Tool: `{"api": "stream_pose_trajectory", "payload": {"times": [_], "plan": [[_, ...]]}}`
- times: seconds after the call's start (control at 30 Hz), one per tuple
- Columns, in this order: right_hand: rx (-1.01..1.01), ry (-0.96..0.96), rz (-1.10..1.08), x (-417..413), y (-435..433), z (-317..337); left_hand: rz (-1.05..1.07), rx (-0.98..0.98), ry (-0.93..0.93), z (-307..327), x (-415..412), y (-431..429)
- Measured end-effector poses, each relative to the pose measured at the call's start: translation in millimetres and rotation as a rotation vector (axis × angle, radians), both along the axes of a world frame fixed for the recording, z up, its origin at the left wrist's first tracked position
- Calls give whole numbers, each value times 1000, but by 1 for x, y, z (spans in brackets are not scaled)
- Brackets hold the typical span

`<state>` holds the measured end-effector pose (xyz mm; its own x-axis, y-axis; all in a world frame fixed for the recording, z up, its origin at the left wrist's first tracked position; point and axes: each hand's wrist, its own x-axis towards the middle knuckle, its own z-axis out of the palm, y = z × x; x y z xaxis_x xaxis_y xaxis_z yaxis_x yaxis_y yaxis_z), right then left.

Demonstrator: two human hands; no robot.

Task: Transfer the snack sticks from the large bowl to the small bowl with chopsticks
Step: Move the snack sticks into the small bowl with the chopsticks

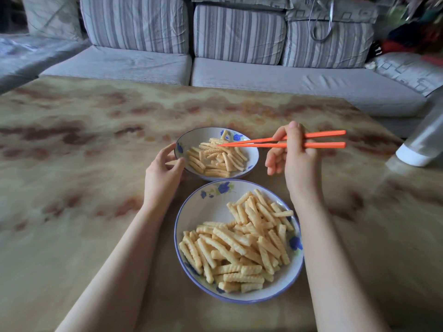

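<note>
The large bowl (206, 207) sits closest, near the middle of the surface's (72, 164) near edge. A heap of ridged yellow snack sticks (239, 248) fills its near and right parts, and its far-left side is bare white with blue flowers.

Both forearms reach past it, one on each side. Just beyond its far rim stands the small bowl (199, 140), close to the large one, with a smaller pile of the same sticks inside.

The left hand (163, 173) grips the small bowl's left rim, thumb on the nearer side and fingers curled round the farther side. The right hand (297, 159) is raised to the right of the small bowl and holds a pair of orange chopsticks (263, 145) between thumb and upper fingers, with the lower fingers loosely spread. The chopsticks point left, their tips nearly together over the small bowl's pile with nothing between them.

A silver container (424, 140) with a white base stands at the right edge. A striped grey sofa (239, 75) lies beyond the far edge.
</note>
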<state>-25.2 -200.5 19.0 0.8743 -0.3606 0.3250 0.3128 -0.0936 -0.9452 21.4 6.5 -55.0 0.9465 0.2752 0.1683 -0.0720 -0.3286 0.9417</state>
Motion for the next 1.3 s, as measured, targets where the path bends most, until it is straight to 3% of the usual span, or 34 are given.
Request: {"api": "stream_pose_trajectory", "payload": {"times": [0.2,0.53,1.3], "plan": [[-5,4,57,-17,-18,26,4,2,3,0,0,0],[-287,147,245,-51,-33,52,-4,-10,13,-2,2,1],[-209,261,251,-50,-38,47,2,-14,-5,-3,3,1]]}}
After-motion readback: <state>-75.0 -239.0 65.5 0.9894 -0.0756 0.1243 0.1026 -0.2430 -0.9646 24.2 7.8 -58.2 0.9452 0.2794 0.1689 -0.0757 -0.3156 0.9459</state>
